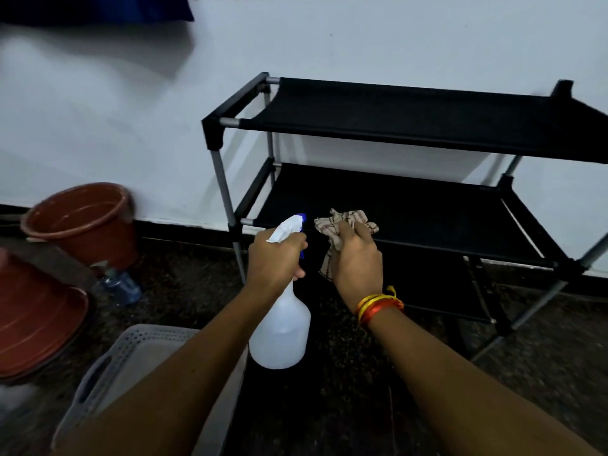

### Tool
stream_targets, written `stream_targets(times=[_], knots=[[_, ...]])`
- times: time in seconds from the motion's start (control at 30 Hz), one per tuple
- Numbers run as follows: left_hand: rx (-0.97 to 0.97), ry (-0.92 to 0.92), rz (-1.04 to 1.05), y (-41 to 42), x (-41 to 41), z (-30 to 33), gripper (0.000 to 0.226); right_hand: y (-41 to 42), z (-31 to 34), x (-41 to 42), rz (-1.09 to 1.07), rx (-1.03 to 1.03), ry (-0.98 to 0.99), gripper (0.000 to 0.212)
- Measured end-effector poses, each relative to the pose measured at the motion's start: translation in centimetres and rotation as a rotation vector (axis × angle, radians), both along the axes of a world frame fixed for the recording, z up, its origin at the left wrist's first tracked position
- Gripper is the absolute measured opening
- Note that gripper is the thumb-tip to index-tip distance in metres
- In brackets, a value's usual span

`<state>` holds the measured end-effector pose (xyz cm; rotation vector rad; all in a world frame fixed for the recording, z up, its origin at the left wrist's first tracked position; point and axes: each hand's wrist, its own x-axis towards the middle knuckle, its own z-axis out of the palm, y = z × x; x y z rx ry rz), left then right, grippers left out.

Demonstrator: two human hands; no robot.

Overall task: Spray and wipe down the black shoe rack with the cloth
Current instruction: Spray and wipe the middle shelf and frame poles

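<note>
Your left hand (274, 258) grips the spray bottle (281, 327) by its neck; your right hand (357, 261) clutches the cloth (342, 222), shoe rack (411, 116) just beyond both

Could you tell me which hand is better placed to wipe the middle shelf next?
The right hand: it grips the cloth at the shoe rack; the left hand holds the spray bottle.

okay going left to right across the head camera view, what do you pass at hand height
Brown bucket → small plastic bottle on the floor → left hand gripping the spray bottle → right hand holding the cloth → black shoe rack.
</note>
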<state>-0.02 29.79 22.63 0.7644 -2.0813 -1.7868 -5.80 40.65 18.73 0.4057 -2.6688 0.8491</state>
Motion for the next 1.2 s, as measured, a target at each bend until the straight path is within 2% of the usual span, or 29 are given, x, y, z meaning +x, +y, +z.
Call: stream_targets(times=[0.23, 0.37, 0.6, 0.77, 0.9, 1.03, 1.1, 1.2], knots=[[-0.003, 0.064, 0.061, -3.3, 0.9, 0.5, 0.012, -3.9, -0.2, 0.4, 0.077, -0.025, 0.009, 0.04], [0.006, 0.049, 0.087, -4.8, 1.7, 0.2, 0.03, -5.9, -0.3, 0.7, 0.104, -0.02, 0.014, 0.038], [0.005, 0.06, 0.145, -6.9, 2.3, -0.5, 0.022, -9.0, -0.3, 0.9, 0.189, -0.026, 0.027, 0.034], [-0.012, 0.087, 0.194, -8.5, 3.1, -0.8, 0.034, -10.7, -0.4, 1.0, 0.221, -0.036, 0.028, 0.039], [-0.043, 0.093, 0.198, -9.4, 3.9, -0.7, 0.013, -12.2, -0.1, 1.0, 0.256, -0.043, 0.007, 0.04], [-0.058, 0.092, 0.187, -9.7, 4.4, -0.5, 0.013, -13.2, -0.1, 1.1, 0.293, -0.086, -0.022, 0.05], [-0.059, 0.085, 0.177, -9.7, 4.5, -0.6, 0.01, -13.3, -0.7, 1.1, 0.286, -0.057, -0.017, 0.052], [-0.044, 0.073, 0.18, -9.9, 4.5, -0.9, 0.024, -13.0, -1.8, 1.4, 0.275, 0.045, 0.034, 0.052]])
